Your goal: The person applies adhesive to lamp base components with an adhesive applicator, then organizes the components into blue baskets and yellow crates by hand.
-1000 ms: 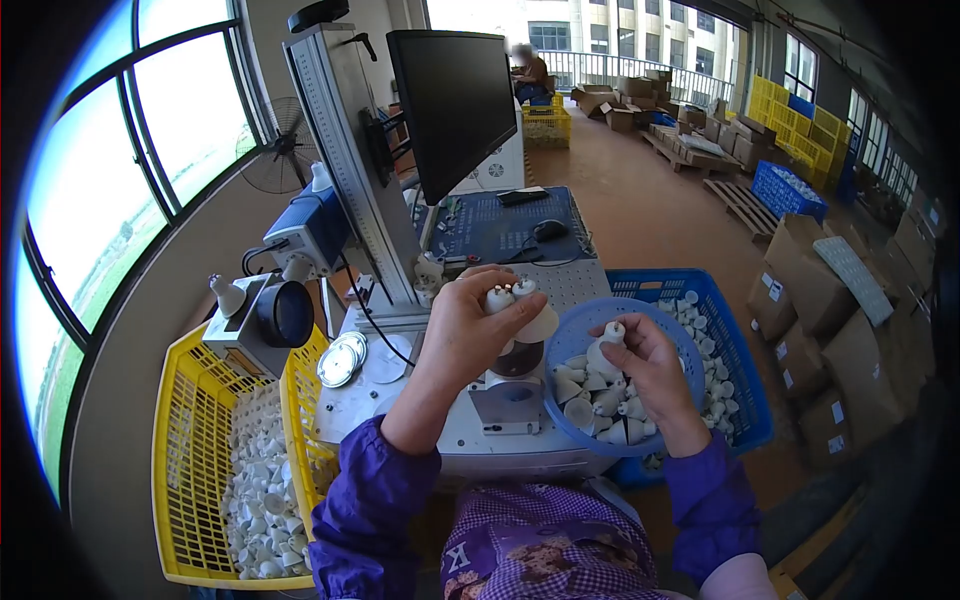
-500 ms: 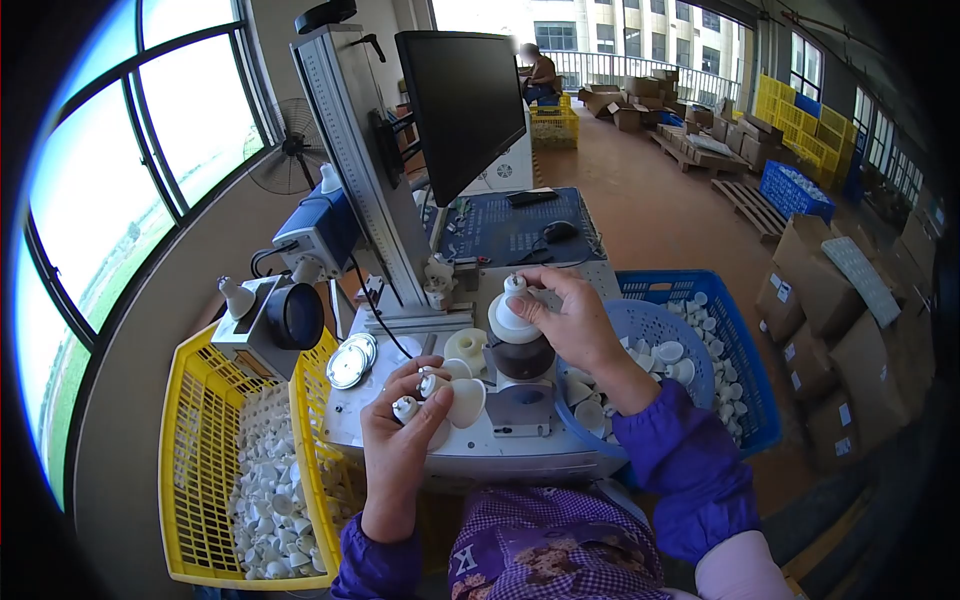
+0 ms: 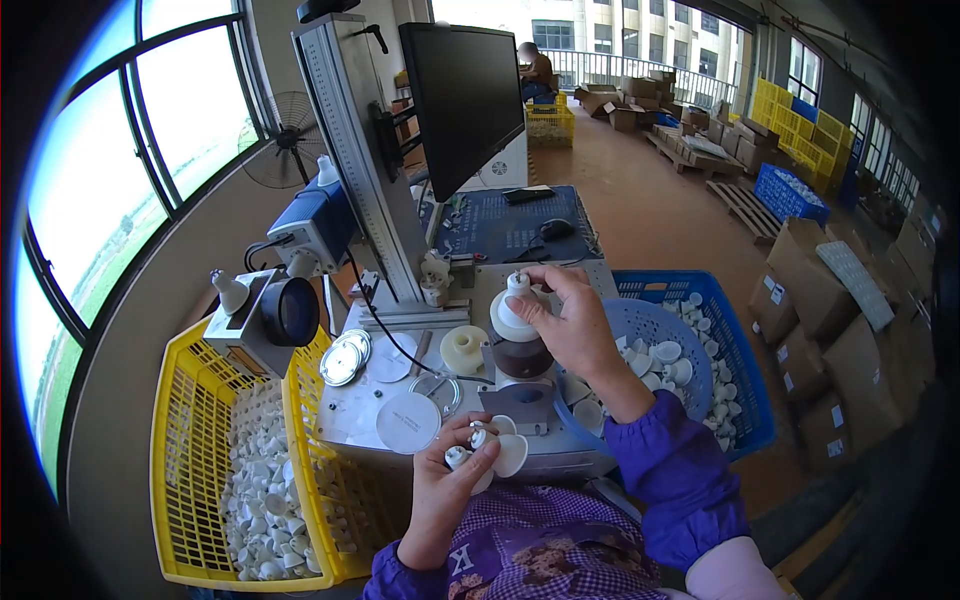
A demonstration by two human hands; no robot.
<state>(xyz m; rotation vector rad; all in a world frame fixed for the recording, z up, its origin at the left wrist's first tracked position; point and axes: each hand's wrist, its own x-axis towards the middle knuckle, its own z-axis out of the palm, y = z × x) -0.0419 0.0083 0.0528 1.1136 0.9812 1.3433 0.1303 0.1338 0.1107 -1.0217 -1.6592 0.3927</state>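
Observation:
My right hand (image 3: 580, 325) pinches the neck of a white lamp housing (image 3: 512, 315), a flared plastic piece with a pin-tipped top. It stands upright on a dark round fixture (image 3: 522, 358) on the machine table (image 3: 345, 420). In front of the table's near edge, my left hand (image 3: 450, 490) has its fingers closed round several similar white lamp housings (image 3: 510, 455), their wide ends facing right. White discs (image 3: 408, 422) lie on the table beyond my left hand, beside a cream-coloured ring (image 3: 463, 350).
Left stands a yellow crate (image 3: 300, 470) of white housings; right are a light-blue basket (image 3: 645, 318) and a blue crate (image 3: 765, 400) with more. A laser-like head (image 3: 265, 310), a column (image 3: 360, 170) and a monitor (image 3: 465, 110) rise over the table. A person (image 3: 537, 75) sits far back.
My left hand has moved toward my body and rightward with its housings, uncovering the discs on the table. My right hand stays on the housing at the fixture.

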